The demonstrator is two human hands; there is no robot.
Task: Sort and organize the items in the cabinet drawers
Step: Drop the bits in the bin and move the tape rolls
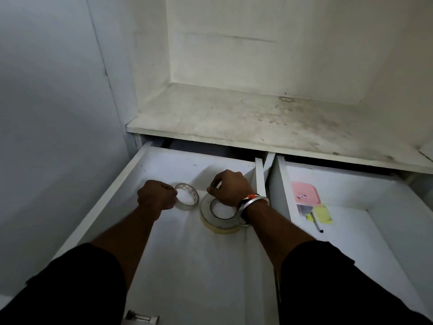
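Tape arrangement is under way: left hand pinches the clear roll, right hand pinches the wide roll, both side by side in the left drawer; the next move likely calls for release.

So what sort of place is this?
Likely a household storage cabinet: a left drawer with a clear tape roll and a wide tape roll, a right drawer with a pen, under a stained shelf.

Narrow tape roll lies just left of wide tape roll, inside left drawer.
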